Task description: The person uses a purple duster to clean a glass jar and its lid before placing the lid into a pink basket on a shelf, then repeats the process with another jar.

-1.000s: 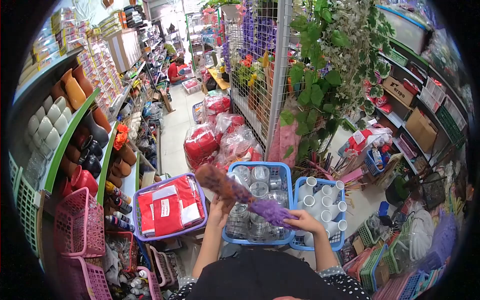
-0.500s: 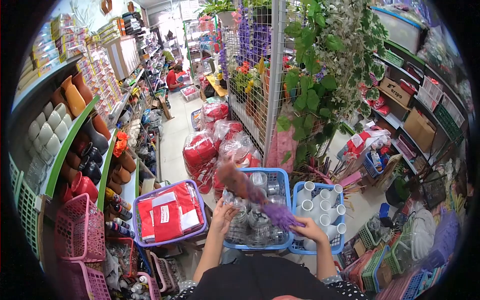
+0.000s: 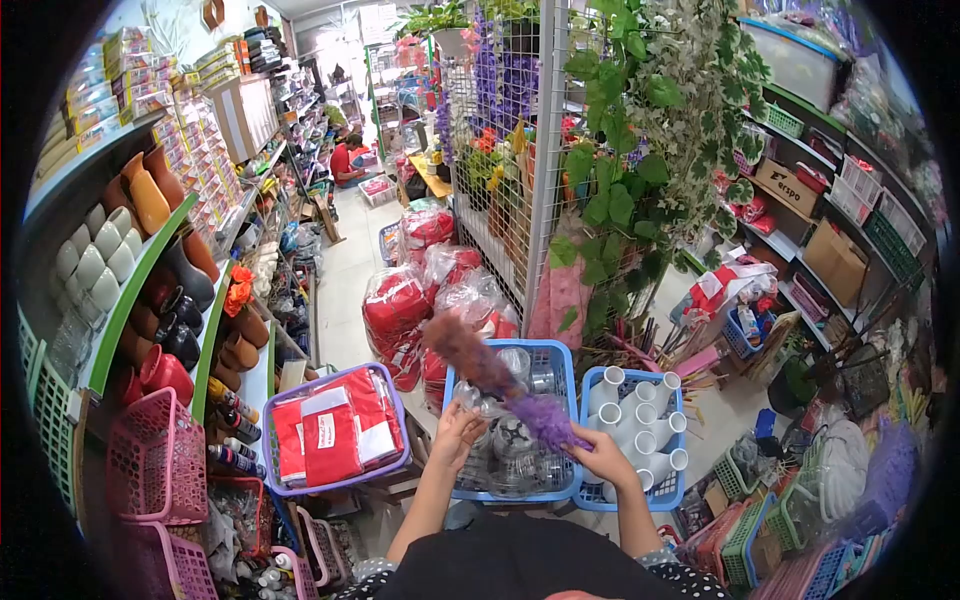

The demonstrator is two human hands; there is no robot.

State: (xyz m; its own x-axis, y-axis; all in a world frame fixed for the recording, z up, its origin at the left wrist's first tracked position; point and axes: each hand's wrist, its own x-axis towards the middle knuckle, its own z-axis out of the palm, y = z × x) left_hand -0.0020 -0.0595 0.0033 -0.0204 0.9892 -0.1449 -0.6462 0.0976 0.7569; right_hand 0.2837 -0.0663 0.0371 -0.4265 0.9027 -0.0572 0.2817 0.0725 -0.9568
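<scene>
my right hand (image 3: pixel 600 455) is clenched on the handle end of the purple feather duster (image 3: pixel 500 380), which slants up-left over the blue basket (image 3: pixel 560 352) of clear plastic jars (image 3: pixel 515 440). my left hand (image 3: pixel 457 432) has its fingers released, spread just above the jars. to dust well, i judge short light strokes best, with the left hand steadying a jar. compared with 0.5 s ago, the duster head sits slightly further left and the left hand lower, nearer the jars.
</scene>
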